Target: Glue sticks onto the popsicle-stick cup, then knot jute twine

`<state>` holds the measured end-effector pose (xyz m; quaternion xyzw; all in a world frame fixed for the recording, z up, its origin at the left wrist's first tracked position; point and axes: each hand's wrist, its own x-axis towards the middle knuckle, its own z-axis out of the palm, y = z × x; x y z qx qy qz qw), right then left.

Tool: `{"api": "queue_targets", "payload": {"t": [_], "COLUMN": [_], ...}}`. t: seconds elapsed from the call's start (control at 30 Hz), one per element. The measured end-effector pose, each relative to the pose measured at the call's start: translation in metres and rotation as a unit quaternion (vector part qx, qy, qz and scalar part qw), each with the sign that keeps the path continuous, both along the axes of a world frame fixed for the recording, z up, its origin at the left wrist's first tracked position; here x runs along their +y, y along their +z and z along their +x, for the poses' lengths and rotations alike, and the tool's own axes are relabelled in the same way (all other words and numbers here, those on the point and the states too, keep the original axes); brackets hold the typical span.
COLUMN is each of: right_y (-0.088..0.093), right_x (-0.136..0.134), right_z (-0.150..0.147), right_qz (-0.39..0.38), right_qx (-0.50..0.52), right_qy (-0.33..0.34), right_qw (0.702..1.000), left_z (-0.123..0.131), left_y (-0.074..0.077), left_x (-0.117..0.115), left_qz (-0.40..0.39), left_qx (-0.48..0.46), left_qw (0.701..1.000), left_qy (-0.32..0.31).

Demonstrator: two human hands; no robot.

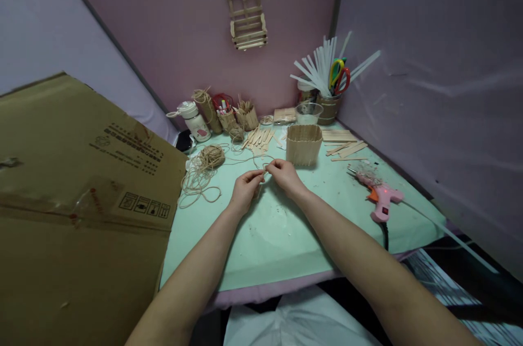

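Both hands meet over the middle of the table, pinching a thin piece of twine (254,156). My left hand (245,189) is closed, with thumb and fingertips on the twine. Just right of it, my right hand (286,176) also pinches the twine, and the fingertips of the two hands nearly touch. The strand runs back leftward to a ball of twine (212,156) and a loose tangle of loops. Behind my right hand stands a container made of craft sticks (304,145), upright and open at the top.
On the right lies a pink glue gun (384,200) with its cord. Craft sticks (347,150) lie behind it. Scissors (340,76) and white glue sticks fill a pot at the back. A bottle (196,122) stands at back left, beside a large cardboard box (90,193).
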<state>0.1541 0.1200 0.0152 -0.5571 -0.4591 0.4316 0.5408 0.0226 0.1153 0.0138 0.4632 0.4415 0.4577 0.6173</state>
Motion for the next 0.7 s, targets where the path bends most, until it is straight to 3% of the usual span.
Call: {"api": "queue_targets", "payload": {"t": [0.37, 0.7], "right_y": [-0.0052, -0.0021], "right_x": [0.0016, 0.0010], "right_z": [-0.0033, -0.0046], "right_qz": [0.008, -0.065], "right_qx": [-0.033, 0.131], "right_qy": [0.028, 0.110], "right_qw": [0.999, 0.983], "left_z": [-0.0031, -0.0032], "left_y": [-0.0054, -0.0068], "left_x": [0.0042, 0.0041], "left_qz": [0.068, 0.069], "left_qx": [0.086, 0.095], "left_qw": [0.992, 0.990], "left_qy": [0.064, 0.073]}}
